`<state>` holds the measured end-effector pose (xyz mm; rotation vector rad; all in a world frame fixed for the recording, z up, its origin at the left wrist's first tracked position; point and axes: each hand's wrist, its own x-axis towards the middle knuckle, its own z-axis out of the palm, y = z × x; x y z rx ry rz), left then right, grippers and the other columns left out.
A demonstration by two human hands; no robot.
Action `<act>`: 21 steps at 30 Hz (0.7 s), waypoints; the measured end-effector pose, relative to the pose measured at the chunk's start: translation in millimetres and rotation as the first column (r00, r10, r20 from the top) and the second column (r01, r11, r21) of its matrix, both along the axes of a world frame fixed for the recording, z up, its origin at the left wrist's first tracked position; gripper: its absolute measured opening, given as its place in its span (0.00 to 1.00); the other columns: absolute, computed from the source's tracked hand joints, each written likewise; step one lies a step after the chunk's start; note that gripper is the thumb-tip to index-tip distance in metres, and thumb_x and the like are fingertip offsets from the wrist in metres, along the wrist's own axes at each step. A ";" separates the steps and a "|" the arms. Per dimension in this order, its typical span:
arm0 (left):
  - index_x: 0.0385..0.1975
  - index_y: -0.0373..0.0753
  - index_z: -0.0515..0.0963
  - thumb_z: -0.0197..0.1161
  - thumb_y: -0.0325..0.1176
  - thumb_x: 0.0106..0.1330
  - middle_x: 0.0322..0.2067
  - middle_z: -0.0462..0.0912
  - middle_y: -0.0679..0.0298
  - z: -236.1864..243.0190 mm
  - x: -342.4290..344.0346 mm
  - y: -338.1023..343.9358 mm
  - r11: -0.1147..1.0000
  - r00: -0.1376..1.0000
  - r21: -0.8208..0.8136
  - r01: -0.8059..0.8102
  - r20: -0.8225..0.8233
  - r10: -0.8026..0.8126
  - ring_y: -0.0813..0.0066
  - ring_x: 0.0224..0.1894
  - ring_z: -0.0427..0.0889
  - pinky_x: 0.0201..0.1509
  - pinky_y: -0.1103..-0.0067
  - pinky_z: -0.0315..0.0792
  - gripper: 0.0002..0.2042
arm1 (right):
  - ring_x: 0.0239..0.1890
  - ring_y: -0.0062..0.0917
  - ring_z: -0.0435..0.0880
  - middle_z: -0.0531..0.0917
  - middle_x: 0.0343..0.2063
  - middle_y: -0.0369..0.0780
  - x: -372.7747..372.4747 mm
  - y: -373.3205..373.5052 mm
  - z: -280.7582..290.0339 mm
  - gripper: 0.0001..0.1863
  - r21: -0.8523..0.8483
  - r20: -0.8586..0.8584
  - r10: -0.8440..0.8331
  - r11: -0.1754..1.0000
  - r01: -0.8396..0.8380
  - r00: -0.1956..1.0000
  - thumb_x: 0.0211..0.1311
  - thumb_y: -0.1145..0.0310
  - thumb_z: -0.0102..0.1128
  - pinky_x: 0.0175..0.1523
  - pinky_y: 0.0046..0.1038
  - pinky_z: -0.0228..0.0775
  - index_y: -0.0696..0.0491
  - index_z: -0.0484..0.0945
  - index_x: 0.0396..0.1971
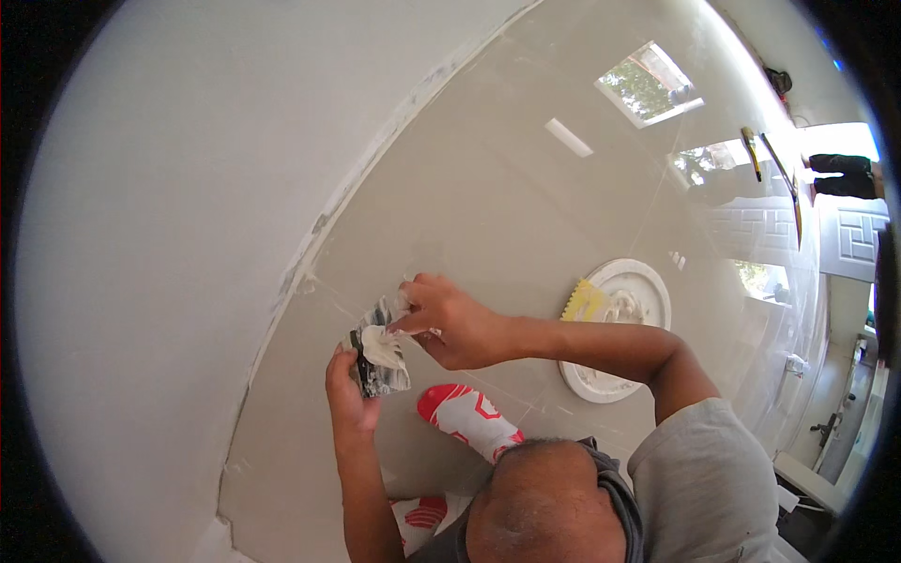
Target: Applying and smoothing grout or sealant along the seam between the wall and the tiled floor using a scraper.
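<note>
My left hand (349, 389) grips the near edge of a flat scraper (380, 381), whose blade is streaked with white and dark smears. A lump of soft white putty (380, 347) sits on the blade. Over its right side is my right hand (455, 324), fingers curled together and smudged white, with the fingertips touching the putty. Whatever they pinch is hidden. To the right, past my right forearm, a round white lid-like dish (660, 287) lies on the floor with more putty in it. A yellow notched spreader (584, 300) rests on its left rim.
A pale wall (188, 206) rises at the left and meets the glossy tiled floor (469, 178) along a rough joint. My socked foot (469, 418) is just below the hands. Two long thin tools (788, 192) lie far right, near another person's legs (845, 176) and a white door (849, 239).
</note>
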<state>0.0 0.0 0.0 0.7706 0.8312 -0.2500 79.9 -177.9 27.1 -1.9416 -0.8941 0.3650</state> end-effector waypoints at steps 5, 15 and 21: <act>0.39 0.33 0.67 0.44 0.30 0.55 0.35 0.72 0.61 0.5 2.5 -1.4 0.999 0.999 0.027 -0.031 -0.020 0.031 0.71 0.39 0.73 0.44 0.75 0.67 0.13 | 0.34 0.34 0.66 0.69 0.27 0.42 -2.6 -0.9 3.4 0.13 0.060 -0.026 -0.012 0.998 0.013 1.000 0.38 0.84 0.54 0.39 0.30 0.58 0.56 0.77 0.29; 0.40 0.37 0.70 0.48 0.33 0.56 0.36 0.75 0.64 0.7 -1.7 4.2 0.981 0.992 -0.158 -0.111 -0.070 0.101 0.74 0.40 0.74 0.43 0.78 0.67 0.13 | 0.37 0.35 0.66 0.68 0.31 0.44 -3.8 3.6 5.4 0.20 0.285 -0.065 -0.038 0.957 0.055 0.997 0.40 0.83 0.52 0.42 0.33 0.57 0.56 0.72 0.39; 0.36 0.39 0.71 0.48 0.38 0.57 0.28 0.74 0.67 12.0 8.4 -3.8 0.998 0.992 -0.027 -0.060 -0.114 0.056 0.78 0.29 0.74 0.31 0.81 0.68 0.12 | 0.36 0.35 0.67 0.68 0.31 0.42 9.0 -16.7 -2.4 0.17 0.073 0.374 -0.010 0.997 -0.018 0.928 0.30 0.77 0.55 0.40 0.36 0.56 0.50 0.79 0.29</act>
